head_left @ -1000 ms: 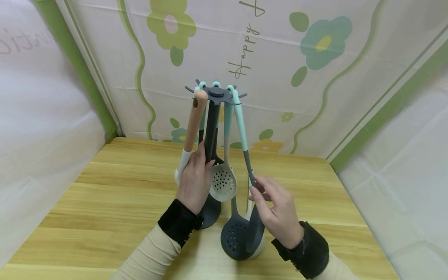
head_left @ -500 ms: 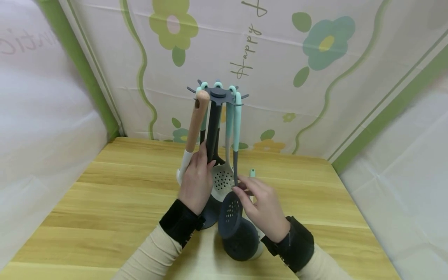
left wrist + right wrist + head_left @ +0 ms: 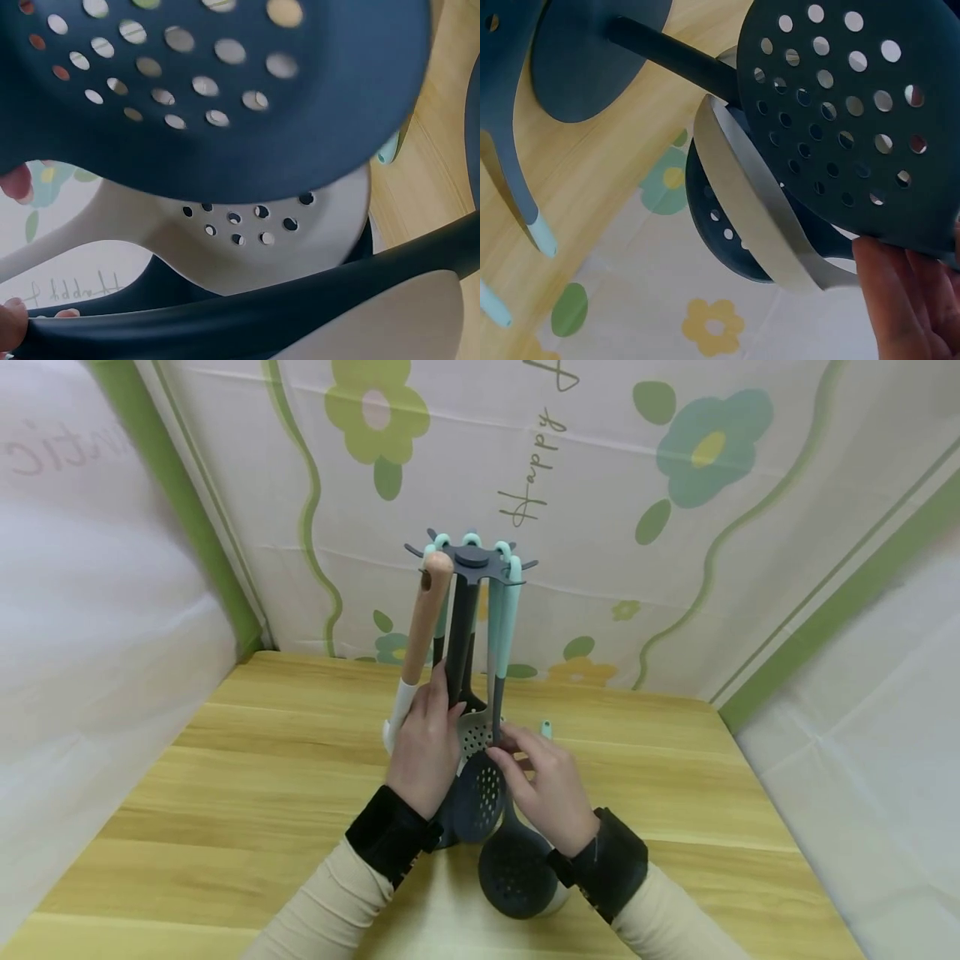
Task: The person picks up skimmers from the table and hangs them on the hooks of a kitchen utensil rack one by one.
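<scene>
My left hand (image 3: 426,743) grips the dark upright pole (image 3: 462,635) of a utensil stand. My right hand (image 3: 551,789) pinches the lower shaft of a dark skimmer (image 3: 478,797), just above its perforated head. The skimmer's mint handle reaches up to a hook on the stand's round top (image 3: 472,558). Behind the skimmer hangs a pale grey slotted spoon (image 3: 474,731), partly covered. A utensil with a wooden handle (image 3: 426,622) and white lower part hangs on the left. In the right wrist view, fingertips (image 3: 900,292) touch the skimmer's edge.
Another dark perforated utensil (image 3: 517,872) lies on the wooden table (image 3: 262,827) in front of the stand, over something pale. A mint handle end (image 3: 546,729) shows behind my right hand. A flower-printed cloth (image 3: 585,527) hangs behind the table.
My right hand has moved left, bringing the skimmer's head in toward the stand and turning its perforated face into view. The left hand has kept its grip on the pole.
</scene>
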A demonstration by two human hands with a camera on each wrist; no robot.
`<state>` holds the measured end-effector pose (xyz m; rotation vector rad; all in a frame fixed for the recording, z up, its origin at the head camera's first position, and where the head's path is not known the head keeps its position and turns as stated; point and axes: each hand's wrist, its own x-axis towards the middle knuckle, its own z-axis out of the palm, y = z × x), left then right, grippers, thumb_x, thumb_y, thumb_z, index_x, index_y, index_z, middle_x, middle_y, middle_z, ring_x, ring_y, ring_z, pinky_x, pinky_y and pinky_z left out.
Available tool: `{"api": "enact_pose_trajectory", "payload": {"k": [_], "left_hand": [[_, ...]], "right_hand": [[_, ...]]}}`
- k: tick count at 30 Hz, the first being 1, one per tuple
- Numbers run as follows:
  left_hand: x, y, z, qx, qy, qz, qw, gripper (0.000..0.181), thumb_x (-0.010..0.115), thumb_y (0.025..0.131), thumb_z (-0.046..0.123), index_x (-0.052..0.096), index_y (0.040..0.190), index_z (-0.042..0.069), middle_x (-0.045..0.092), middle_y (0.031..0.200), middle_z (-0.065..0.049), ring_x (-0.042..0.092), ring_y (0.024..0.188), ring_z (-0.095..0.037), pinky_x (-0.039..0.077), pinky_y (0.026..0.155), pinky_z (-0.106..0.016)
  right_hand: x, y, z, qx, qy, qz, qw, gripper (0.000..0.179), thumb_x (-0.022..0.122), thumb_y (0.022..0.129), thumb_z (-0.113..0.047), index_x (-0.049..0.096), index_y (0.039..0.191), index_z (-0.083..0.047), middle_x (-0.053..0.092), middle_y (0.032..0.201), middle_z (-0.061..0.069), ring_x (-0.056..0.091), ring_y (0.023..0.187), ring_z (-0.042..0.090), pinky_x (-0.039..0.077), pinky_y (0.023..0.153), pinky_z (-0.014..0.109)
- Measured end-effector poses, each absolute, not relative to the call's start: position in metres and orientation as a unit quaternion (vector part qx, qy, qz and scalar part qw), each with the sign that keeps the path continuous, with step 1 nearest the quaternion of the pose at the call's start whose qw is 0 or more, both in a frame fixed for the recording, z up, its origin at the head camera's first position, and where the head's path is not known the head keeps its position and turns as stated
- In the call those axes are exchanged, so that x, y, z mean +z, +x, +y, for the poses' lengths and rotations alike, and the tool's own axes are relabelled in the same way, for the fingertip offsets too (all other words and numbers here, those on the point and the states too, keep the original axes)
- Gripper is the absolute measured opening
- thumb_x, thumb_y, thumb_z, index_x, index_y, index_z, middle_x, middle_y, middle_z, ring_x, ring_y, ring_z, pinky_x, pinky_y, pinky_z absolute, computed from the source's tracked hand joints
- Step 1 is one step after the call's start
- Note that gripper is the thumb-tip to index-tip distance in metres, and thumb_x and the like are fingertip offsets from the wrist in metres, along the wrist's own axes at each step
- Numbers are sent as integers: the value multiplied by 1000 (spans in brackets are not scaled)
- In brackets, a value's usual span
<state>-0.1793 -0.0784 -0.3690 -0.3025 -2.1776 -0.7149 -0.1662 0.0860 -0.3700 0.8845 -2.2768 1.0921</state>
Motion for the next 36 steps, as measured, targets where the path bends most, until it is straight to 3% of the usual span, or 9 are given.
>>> {"api": "enact_pose_trajectory", "payload": {"k": [21,36], "left_hand": [[-370,-181,-77,-277,-121,-869,392,51,59,99,6,36,143,-6,62,102,-25,69,79,-34,61,64,-39],[-370,-181,-77,-267,-114,-871,397,51,58,99,7,36,143,-7,63,105,-26,69,83,-34,61,65,-39]], "right_hand": [[-387,-184,85,467,265,-810,234,20,71,91,-6,71,109,0,75,99,11,72,88,22,63,70,32],[-393,-182,80,516,225,-795,225,18,70,93,-11,73,108,-3,76,98,7,71,89,20,62,73,28]]}}
